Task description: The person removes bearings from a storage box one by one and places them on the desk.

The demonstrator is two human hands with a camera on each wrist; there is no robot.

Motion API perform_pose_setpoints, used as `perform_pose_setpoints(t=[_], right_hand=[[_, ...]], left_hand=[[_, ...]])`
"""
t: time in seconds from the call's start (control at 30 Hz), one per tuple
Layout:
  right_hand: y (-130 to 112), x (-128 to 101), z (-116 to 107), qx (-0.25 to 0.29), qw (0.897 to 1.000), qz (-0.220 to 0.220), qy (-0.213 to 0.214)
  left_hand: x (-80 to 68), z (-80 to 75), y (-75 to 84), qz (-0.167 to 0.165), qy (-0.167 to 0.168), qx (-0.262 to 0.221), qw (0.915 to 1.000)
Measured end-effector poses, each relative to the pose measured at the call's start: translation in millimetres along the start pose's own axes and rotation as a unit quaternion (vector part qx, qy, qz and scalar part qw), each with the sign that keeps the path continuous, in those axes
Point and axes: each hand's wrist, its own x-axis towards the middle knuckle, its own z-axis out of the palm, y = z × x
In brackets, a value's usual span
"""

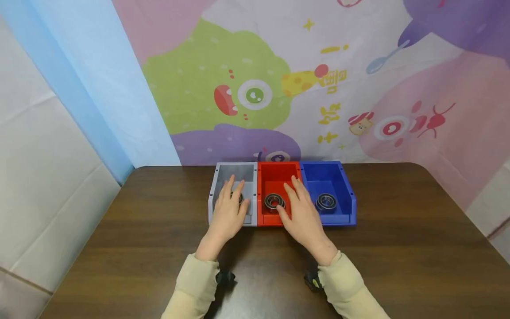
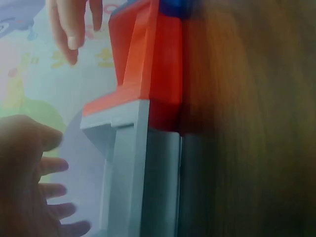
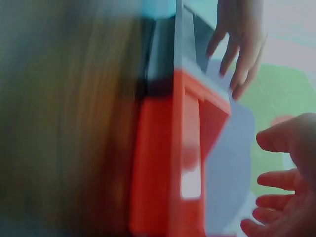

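Note:
Three small parts bins stand joined side by side: a grey bin (image 1: 241, 169), a red bin (image 1: 279, 173) and a blue bin (image 1: 323, 172). My left hand (image 1: 228, 213) hovers over the grey bin, fingers extended and spread, partly hiding a metal ball bearing (image 1: 241, 198) inside. Over the right side of the red bin is my right hand (image 1: 303, 217), also with extended fingers and nothing held. Another ball bearing (image 1: 268, 202) lies in the red bin, close to the right thumb. A third ball bearing (image 1: 320, 204) lies in the blue bin.
The bins sit at the back of a brown wooden table (image 1: 151, 239), against a cartoon-printed cloth (image 1: 255, 53). Dark wrist devices (image 1: 225, 278) show below both cuffs. A pale wall (image 1: 48, 177) borders the left side.

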Motion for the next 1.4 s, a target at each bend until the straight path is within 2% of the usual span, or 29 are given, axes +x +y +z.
perform_pose_setpoints(t=[0.13, 0.23, 0.57, 0.83, 1.0, 1.17, 1.3, 1.4], right_hand=[[-14.5, 1.6, 18.5, 0.088, 0.995, 0.026, -0.043], [-21.5, 3.8, 31.7, 0.108, 0.990, 0.035, -0.078], [-28.1, 14.0, 42.5, 0.092, 0.990, 0.052, -0.097], [-22.4, 14.8, 45.7, 0.131, 0.985, 0.052, -0.098], [-19.6, 14.7, 45.0, 0.136, 0.985, 0.053, -0.092], [-19.0, 15.2, 43.8, 0.138, 0.984, 0.055, -0.094], [-20.2, 15.0, 44.1, 0.136, 0.984, 0.053, -0.106], [-21.8, 12.8, 43.2, 0.126, 0.985, 0.051, -0.108]], left_hand=[[4.8, 3.3, -9.9, -0.023, -0.017, -0.040, 0.9988], [6.8, 5.5, -16.5, -0.041, -0.029, -0.048, 0.9976], [13.0, 6.4, -20.9, -0.081, -0.045, -0.032, 0.9952], [15.6, 7.1, -20.7, -0.104, -0.044, -0.009, 0.9936], [17.7, 9.5, -18.4, -0.110, -0.047, 0.003, 0.9928], [19.9, 10.6, -17.0, -0.115, -0.042, 0.010, 0.9924], [19.1, 11.4, -17.2, -0.138, -0.036, 0.009, 0.9898], [16.0, 14.5, -15.6, -0.136, -0.010, 0.012, 0.9906]])
